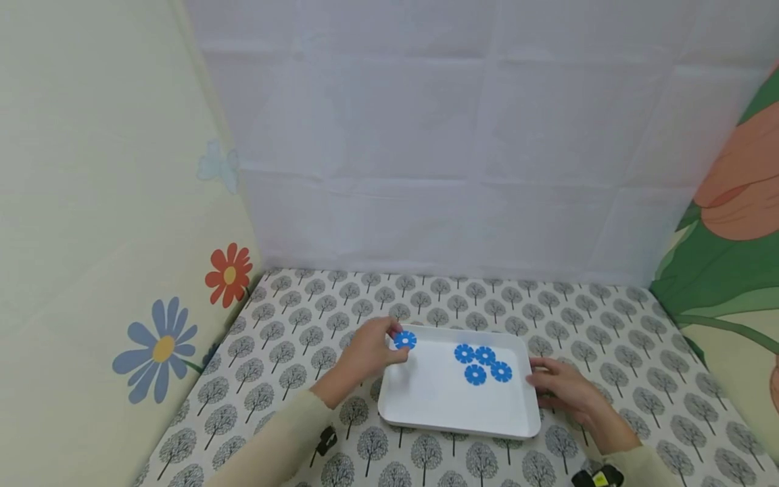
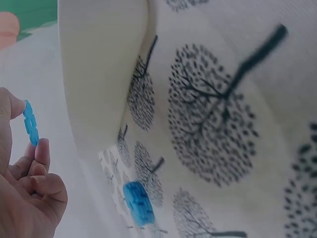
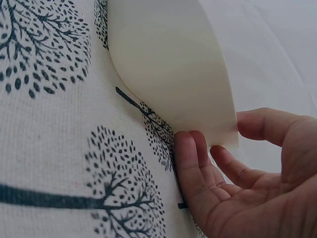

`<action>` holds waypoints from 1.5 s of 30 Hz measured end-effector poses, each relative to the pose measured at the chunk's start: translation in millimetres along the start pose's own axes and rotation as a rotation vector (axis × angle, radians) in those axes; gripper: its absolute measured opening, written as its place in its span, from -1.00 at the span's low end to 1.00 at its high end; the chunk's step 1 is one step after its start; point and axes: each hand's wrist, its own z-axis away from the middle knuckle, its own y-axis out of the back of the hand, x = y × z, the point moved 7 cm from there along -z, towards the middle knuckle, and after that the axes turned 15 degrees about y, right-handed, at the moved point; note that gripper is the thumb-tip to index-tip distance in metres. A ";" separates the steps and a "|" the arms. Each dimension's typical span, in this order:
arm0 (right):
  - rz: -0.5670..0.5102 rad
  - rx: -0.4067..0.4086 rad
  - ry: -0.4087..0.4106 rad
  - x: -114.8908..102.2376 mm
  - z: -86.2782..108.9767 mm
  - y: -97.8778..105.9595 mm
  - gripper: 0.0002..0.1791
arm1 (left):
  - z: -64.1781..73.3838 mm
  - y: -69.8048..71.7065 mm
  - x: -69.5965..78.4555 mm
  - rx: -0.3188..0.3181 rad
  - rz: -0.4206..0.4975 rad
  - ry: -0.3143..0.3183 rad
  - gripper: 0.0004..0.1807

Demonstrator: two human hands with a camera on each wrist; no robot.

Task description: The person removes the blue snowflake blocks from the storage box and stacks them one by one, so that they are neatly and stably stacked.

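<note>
A blue notched disc (image 1: 405, 340) is pinched by its edge between the thumb and fingers of my left hand (image 1: 368, 352), over the far left corner of a white tray (image 1: 432, 406). The left wrist view shows this disc (image 2: 30, 123) edge-on, raised in the fingertips. Several similar blue discs (image 1: 475, 375) lie flat in the tray, grouped toward its right side. My right hand (image 1: 569, 391) grips the tray's right wall. In the right wrist view its thumb (image 3: 265, 124) is at the rim, with the fingers (image 3: 190, 158) against the outer side below.
A tree-printed cloth (image 1: 292, 352) covers the table. In the left wrist view a ridged blue piece (image 2: 138, 203) is on the cloth outside the tray. A white sheet (image 1: 426, 135) hangs behind, and flower-painted walls (image 1: 91, 203) stand at both sides.
</note>
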 end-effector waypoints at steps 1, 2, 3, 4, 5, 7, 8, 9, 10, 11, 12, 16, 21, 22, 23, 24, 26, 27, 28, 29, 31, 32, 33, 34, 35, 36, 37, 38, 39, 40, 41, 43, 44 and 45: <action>-0.001 0.001 -0.003 0.4 -0.2 0.0 -0.31 | -0.7 1.3 -3.9 0.002 0.007 0.013 -0.63; -0.002 0.002 -0.005 0.7 -0.4 -0.1 -0.31 | -1.1 2.8 -7.4 0.007 0.012 0.026 -0.63; -0.003 0.003 -0.008 1.0 -0.5 -0.2 -0.31 | -1.6 4.3 -10.4 0.014 0.018 0.032 -0.64; -0.005 0.002 -0.010 1.3 -0.8 -0.5 -0.31 | -2.0 6.0 -13.3 0.023 0.022 0.038 -0.65; -0.006 0.002 -0.013 1.6 -1.1 -0.6 -0.30 | -2.3 7.5 -16.3 0.029 0.027 0.043 -0.65; -0.010 0.001 -0.018 1.9 -1.7 -1.0 -0.30 | -3.1 10.8 -21.5 0.052 0.016 0.047 -0.64; -0.010 0.002 -0.019 1.9 -1.9 -1.0 -0.31 | -3.5 12.6 -24.0 0.064 0.009 0.049 -0.64; -0.012 0.002 -0.021 1.9 -2.2 -1.2 -0.31 | -4.0 13.9 -27.0 0.070 0.008 0.055 -0.63; -0.013 0.001 -0.024 1.8 -2.3 -1.3 -0.31 | -4.6 15.4 -30.0 0.075 0.008 0.061 -0.61; -0.014 0.001 -0.025 1.5 -2.4 -1.3 -0.32 | -5.1 16.7 -33.3 0.080 0.008 0.069 -0.60; -0.016 0.000 -0.027 1.1 -2.4 -1.5 -0.32 | -5.7 18.0 -36.6 0.084 0.010 0.078 -0.59; -0.019 -0.003 -0.032 -0.6 -2.2 -1.7 -0.32 | -8.3 20.8 -50.0 0.074 0.039 0.113 -0.57; -0.013 0.001 -0.044 -1.4 -2.1 -0.3 -0.29 | -13.3 21.1 -64.6 0.055 0.041 0.131 -0.54; -0.012 0.001 -0.047 -1.4 -2.2 0.1 -0.29 | -14.4 21.5 -66.6 0.053 0.040 0.127 -0.54; -0.011 0.001 -0.049 -1.3 -2.2 0.5 -0.29 | -15.2 22.0 -68.1 0.054 0.037 0.121 -0.54; -0.011 0.002 -0.050 -1.3 -2.1 0.9 -0.29 | -16.0 22.7 -69.4 0.057 0.032 0.114 -0.54; -0.012 -0.001 -0.047 -1.1 -2.0 1.3 -0.29 | -17.6 23.6 -72.1 0.052 0.038 0.108 -0.56; -0.014 -0.002 -0.046 -1.0 -1.9 1.4 -0.29 | -18.3 24.1 -73.7 0.051 0.037 0.109 -0.57; -0.014 -0.003 -0.041 -1.1 -1.8 1.5 -0.29 | -19.0 24.7 -75.0 0.052 0.037 0.111 -0.58; -0.015 -0.005 -0.037 -1.0 -1.7 1.4 -0.29 | -19.7 25.1 -76.7 0.055 0.032 0.118 -0.59; -0.016 -0.007 -0.029 -1.0 -1.6 1.3 -0.30 | -20.8 25.4 -79.9 0.053 0.022 0.128 -0.61; -0.016 -0.007 -0.026 -0.9 -1.6 1.2 -0.29 | -21.2 25.7 -81.3 0.056 0.011 0.133 -0.61; -0.016 -0.007 -0.024 -1.1 -1.6 1.2 -0.30 | -21.8 25.8 -82.5 0.060 -0.001 0.134 -0.62; -0.016 -0.008 -0.022 -1.1 -1.8 1.2 -0.29 | -22.3 25.8 -83.7 0.061 -0.007 0.136 -0.63; -0.016 -0.009 -0.022 -1.0 -2.0 1.1 -0.29 | -22.4 25.9 -84.6 0.062 -0.015 0.136 -0.63; -0.016 -0.007 -0.023 -0.8 -2.3 1.3 -0.29 | -22.7 25.9 -85.3 0.059 -0.018 0.134 -0.64; -0.015 -0.008 -0.022 -0.9 -2.4 1.3 -0.29 | -23.2 25.6 -86.2 0.056 -0.017 0.133 -0.64; -0.014 -0.006 -0.022 -0.7 -2.6 1.5 -0.30 | -23.7 25.4 -86.9 0.055 -0.021 0.133 -0.64; -0.014 -0.007 -0.021 -0.7 -2.8 1.6 -0.30 | -24.1 25.2 -87.6 0.053 -0.019 0.132 -0.64; -0.013 -0.006 -0.019 -0.6 -2.9 1.7 -0.30 | -24.6 24.9 -88.4 0.051 -0.016 0.130 -0.64; -0.013 -0.006 -0.017 -0.6 -2.9 1.8 -0.30 | -24.8 24.8 -88.6 0.050 -0.015 0.127 -0.64; -0.013 -0.007 -0.010 -0.6 -3.0 1.9 -0.30 | -26.1 24.1 -90.2 0.049 -0.012 0.123 -0.63; -0.014 -0.008 -0.007 -0.6 -2.9 1.9 -0.31 | -26.3 24.1 -90.4 0.050 -0.010 0.121 -0.63; -0.015 -0.009 -0.003 -0.8 -2.8 1.8 -0.31 | -26.5 23.9 -90.8 0.051 -0.010 0.119 -0.63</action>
